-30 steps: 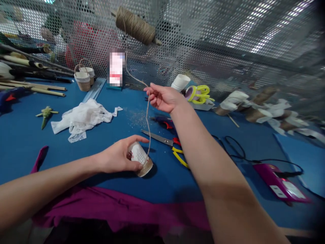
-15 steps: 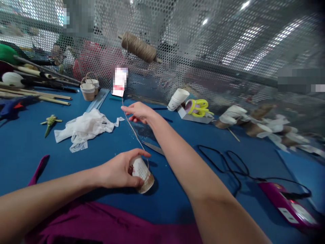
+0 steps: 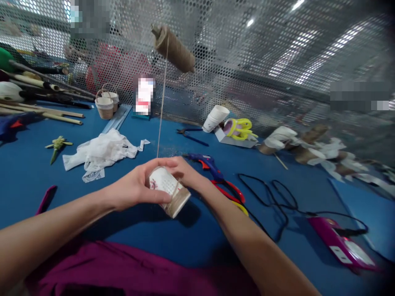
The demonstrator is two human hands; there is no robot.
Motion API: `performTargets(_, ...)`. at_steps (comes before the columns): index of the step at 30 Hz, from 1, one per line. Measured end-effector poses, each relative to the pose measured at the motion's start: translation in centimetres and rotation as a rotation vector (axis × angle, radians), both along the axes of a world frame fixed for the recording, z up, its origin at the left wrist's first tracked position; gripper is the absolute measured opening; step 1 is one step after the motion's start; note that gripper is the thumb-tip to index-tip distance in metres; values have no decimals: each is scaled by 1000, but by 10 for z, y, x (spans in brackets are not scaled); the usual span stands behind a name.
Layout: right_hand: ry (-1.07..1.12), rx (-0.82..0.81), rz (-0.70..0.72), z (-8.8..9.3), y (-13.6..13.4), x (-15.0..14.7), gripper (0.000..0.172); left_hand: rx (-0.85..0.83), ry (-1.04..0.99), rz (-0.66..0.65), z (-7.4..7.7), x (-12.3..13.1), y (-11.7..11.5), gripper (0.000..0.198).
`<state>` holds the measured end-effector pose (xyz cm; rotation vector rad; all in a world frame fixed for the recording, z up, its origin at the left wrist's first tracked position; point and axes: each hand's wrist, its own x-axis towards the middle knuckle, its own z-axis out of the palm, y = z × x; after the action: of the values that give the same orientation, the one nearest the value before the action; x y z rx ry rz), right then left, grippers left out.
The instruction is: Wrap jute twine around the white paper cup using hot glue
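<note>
A white printed paper cup lies tilted in my left hand, thumb on the near side and fingers over the top. Brown twine is wound around the end of the cup that points right. My right hand is behind the cup, its fingers mostly hidden, so what they hold is unclear. A taut strand of twine runs from the twine spool on the mesh screen down to the hands.
A glue gun, red-handled scissors and pliers lie beyond my right forearm. White lace is left of centre. A black cable leads to a purple power strip at right. Two small baskets stand behind.
My right hand has come back from the far side to the cup. The cup is raised and tilted further. The strand now runs straight up to the spool, and the glue gun has come into view.
</note>
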<state>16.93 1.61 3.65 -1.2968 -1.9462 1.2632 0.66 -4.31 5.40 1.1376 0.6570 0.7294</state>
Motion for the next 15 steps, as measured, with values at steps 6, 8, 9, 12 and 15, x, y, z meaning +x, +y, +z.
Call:
performTargets(6,-81,-84,139,-3,-38,7,27,-71,-85,-91,4,-3,-4,63)
performTargets(8,-108,-65,132,1,-37,7,20,-31,-55,-87,2,-4,-4,60)
performTargets(9,-120,-49,112,4,-35,8,15,-6,-34,-81,1,-4,-3,59)
performTargets(12,-153,33,-32,13,-21,21,23,68,34,-51,-3,-4,-1,56)
performTargets(15,-210,160,-292,21,-7,47,35,114,87,-30,-6,-1,1,55)
